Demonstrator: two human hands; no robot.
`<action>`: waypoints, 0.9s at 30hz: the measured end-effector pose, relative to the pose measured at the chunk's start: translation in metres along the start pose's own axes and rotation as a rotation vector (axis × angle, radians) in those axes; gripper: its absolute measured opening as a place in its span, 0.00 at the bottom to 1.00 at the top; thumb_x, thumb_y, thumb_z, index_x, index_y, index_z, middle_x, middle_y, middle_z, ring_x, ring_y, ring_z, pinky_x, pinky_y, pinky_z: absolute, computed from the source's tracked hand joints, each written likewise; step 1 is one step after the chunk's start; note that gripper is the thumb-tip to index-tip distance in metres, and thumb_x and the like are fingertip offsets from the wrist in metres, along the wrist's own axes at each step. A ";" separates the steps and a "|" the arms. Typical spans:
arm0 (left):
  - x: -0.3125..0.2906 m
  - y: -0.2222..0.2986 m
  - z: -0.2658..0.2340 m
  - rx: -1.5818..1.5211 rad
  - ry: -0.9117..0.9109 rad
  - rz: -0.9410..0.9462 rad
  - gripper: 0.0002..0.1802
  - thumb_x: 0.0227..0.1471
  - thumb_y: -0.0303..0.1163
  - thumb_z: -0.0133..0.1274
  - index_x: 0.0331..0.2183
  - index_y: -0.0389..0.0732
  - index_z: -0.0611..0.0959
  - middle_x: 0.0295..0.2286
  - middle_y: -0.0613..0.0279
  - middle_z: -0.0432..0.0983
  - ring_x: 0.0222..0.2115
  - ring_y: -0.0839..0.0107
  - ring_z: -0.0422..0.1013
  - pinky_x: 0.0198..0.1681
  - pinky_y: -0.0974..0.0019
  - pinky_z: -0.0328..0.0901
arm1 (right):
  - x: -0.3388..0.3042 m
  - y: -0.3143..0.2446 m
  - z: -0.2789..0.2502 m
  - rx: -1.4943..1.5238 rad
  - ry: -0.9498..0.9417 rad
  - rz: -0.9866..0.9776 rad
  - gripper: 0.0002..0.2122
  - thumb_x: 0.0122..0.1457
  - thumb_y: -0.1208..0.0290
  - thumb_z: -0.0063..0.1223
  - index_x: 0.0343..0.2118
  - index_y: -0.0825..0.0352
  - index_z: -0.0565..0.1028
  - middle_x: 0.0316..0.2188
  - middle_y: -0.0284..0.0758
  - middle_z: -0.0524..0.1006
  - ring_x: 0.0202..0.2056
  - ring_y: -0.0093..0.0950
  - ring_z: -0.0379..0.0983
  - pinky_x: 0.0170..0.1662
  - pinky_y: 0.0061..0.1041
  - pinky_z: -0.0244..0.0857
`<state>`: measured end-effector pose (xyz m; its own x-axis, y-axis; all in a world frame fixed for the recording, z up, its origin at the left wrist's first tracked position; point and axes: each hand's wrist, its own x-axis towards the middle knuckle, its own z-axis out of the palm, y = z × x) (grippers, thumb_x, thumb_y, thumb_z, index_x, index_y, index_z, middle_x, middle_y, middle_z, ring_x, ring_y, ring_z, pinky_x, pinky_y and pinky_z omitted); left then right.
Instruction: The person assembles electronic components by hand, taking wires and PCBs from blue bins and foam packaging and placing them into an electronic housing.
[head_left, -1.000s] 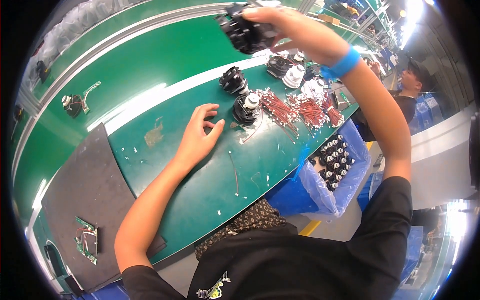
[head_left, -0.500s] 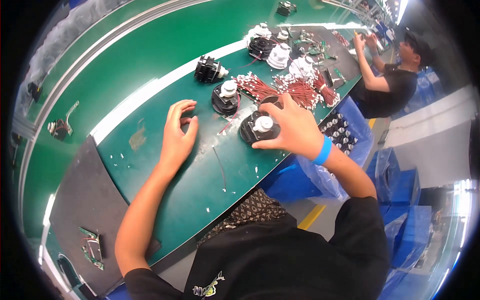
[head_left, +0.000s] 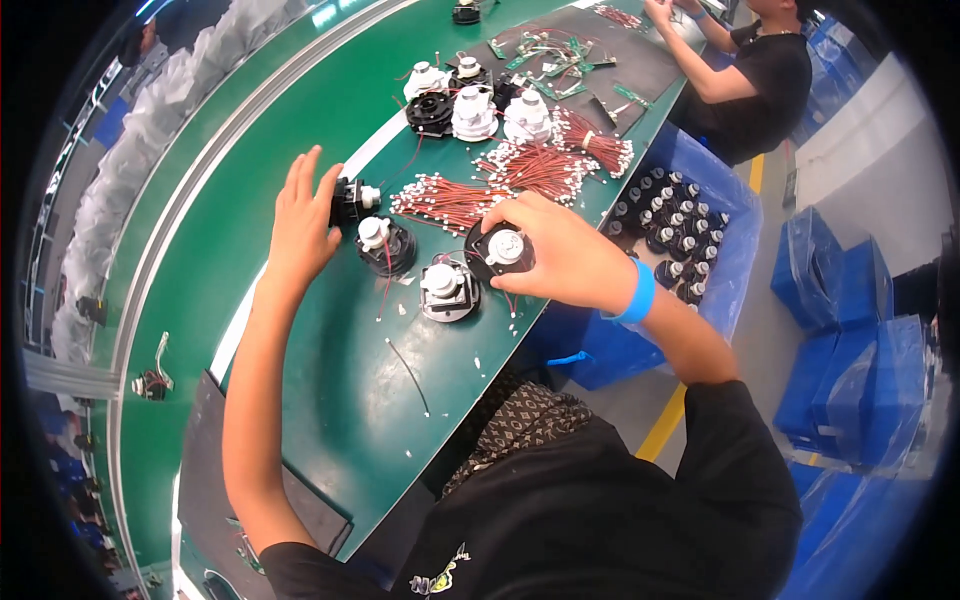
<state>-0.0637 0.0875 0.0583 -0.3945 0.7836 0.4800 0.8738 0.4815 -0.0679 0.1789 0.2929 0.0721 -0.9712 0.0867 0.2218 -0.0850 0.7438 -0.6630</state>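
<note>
My right hand (head_left: 560, 250), wearing a blue wristband, has its thumb and fingers closed around a black round unit with a white cap (head_left: 505, 247). Close beside it on the green bench stands a similar unit with a white cap and a pale round base (head_left: 444, 292). My left hand (head_left: 303, 215) is raised with fingers spread, beside a black boxy unit lying on its side (head_left: 350, 202), which it partly covers. Whether they touch cannot be made out. Between the hands sits another black unit with a white top (head_left: 384, 245) and a thin red wire.
Bundles of red wires with white connectors (head_left: 535, 170) lie beyond my right hand. Farther off are white and black units (head_left: 474, 115) and green circuit boards (head_left: 560, 60). A blue bin (head_left: 735, 215) of capped units stands right of the bench. A co-worker (head_left: 765, 80) is at far right.
My right hand has let go of one capped unit, which stays on the bench, and grips the one beyond it. My left hand has moved forward to the boxy unit. The view has shifted.
</note>
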 end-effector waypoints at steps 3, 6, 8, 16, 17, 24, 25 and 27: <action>0.012 -0.018 0.020 0.168 -0.327 0.129 0.43 0.28 0.19 0.58 0.52 0.40 0.64 0.54 0.51 0.56 0.56 0.54 0.53 0.56 0.56 0.54 | -0.014 0.006 0.006 0.014 0.109 0.008 0.20 0.41 0.64 0.62 0.38 0.64 0.70 0.33 0.42 0.70 0.36 0.42 0.70 0.40 0.36 0.64; 0.021 -0.024 0.029 0.079 -0.347 0.087 0.40 0.27 0.19 0.58 0.50 0.39 0.66 0.49 0.51 0.62 0.53 0.54 0.57 0.54 0.57 0.56 | -0.028 0.004 0.005 -0.050 0.005 0.097 0.21 0.41 0.60 0.63 0.38 0.63 0.70 0.30 0.41 0.73 0.35 0.41 0.71 0.38 0.36 0.65; 0.015 -0.024 0.027 0.125 -0.295 0.086 0.39 0.28 0.20 0.58 0.49 0.38 0.66 0.47 0.51 0.64 0.51 0.54 0.59 0.53 0.58 0.56 | -0.029 -0.002 0.010 -0.052 0.000 0.158 0.22 0.41 0.61 0.64 0.39 0.64 0.71 0.33 0.40 0.73 0.34 0.40 0.72 0.39 0.31 0.66; -0.078 -0.038 -0.015 -0.625 -0.110 -0.641 0.38 0.34 0.30 0.65 0.48 0.36 0.65 0.41 0.53 0.69 0.44 0.63 0.67 0.48 0.64 0.61 | -0.014 -0.003 0.030 0.124 0.025 0.128 0.28 0.41 0.62 0.66 0.44 0.67 0.68 0.47 0.44 0.62 0.42 0.41 0.68 0.45 0.33 0.65; -0.104 -0.043 -0.016 -0.747 -0.119 -0.686 0.40 0.36 0.35 0.67 0.49 0.37 0.63 0.42 0.55 0.68 0.42 0.68 0.67 0.47 0.66 0.61 | -0.016 -0.010 0.031 -0.051 0.164 0.107 0.28 0.41 0.62 0.66 0.46 0.67 0.67 0.47 0.44 0.62 0.39 0.40 0.70 0.43 0.34 0.66; -0.191 0.015 -0.049 -0.866 -0.236 -0.646 0.52 0.30 0.33 0.71 0.53 0.37 0.56 0.52 0.50 0.62 0.52 0.64 0.61 0.56 0.63 0.55 | -0.043 -0.063 0.083 0.234 0.214 -0.337 0.21 0.43 0.78 0.63 0.42 0.67 0.70 0.29 0.37 0.72 0.24 0.28 0.70 0.26 0.25 0.64; -0.194 0.017 -0.045 -0.845 -0.209 -0.635 0.52 0.29 0.35 0.71 0.53 0.37 0.56 0.52 0.50 0.61 0.53 0.62 0.59 0.57 0.61 0.53 | -0.031 -0.069 0.099 0.108 0.170 -0.356 0.14 0.48 0.75 0.58 0.39 0.67 0.71 0.29 0.36 0.71 0.22 0.32 0.70 0.23 0.26 0.65; -0.200 0.021 -0.038 -0.836 -0.175 -0.617 0.53 0.29 0.37 0.71 0.53 0.38 0.57 0.52 0.50 0.61 0.55 0.60 0.57 0.58 0.60 0.51 | -0.018 -0.069 0.136 0.001 0.154 -0.215 0.10 0.50 0.73 0.56 0.36 0.67 0.72 0.29 0.36 0.70 0.23 0.34 0.71 0.24 0.27 0.65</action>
<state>0.0439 -0.0740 -0.0055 -0.8150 0.5728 0.0882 0.3991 0.4444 0.8020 0.1725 0.1498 0.0171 -0.8855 0.0267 0.4639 -0.2861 0.7553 -0.5896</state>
